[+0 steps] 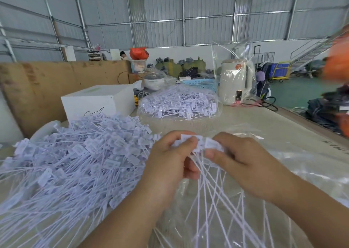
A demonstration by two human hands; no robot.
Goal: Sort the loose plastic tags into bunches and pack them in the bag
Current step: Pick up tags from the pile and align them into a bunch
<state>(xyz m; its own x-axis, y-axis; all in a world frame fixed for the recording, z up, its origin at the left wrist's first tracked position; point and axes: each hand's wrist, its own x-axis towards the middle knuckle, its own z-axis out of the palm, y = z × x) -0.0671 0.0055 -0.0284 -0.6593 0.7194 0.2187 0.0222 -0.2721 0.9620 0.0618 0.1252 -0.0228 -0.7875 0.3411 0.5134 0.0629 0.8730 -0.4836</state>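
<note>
Both hands met over the middle of the table (pixel 245 119), working one small bunch of white plastic tags (pixel 203 143). The left hand (pixel 170 159) curled its fingers and thumb around the flat label heads of the bunch, and the right hand (pixel 243 162) pinched the same heads from the other side, thumb pressed against them. The thin tails of the held tags fanned down and toward the camera, spreading out between the two forearms.

Under the hands and to their right lay a clear plastic bag (pixel 294 164), flat and wrinkled on the tabletop, with the tails hanging over its near part (whether any tags already sat inside it could not be told).

To the left of the hands rose a large loose heap of tags (pixel 75 157), heads and tails tangled in all directions, its edge just beside the left hand. Farther back, near the middle of the table, a second clear bag filled with tags (pixel 179 104) rested on the surface. A white box (pixel 98 100) stood behind the loose heap, against a brown cardboard sheet (pixel 47 85). At the far right of the table stood a cream electric kettle (pixel 236 81) inside a transparent wrapper, with a light blue basket (pixel 200 84) just to its left
</note>
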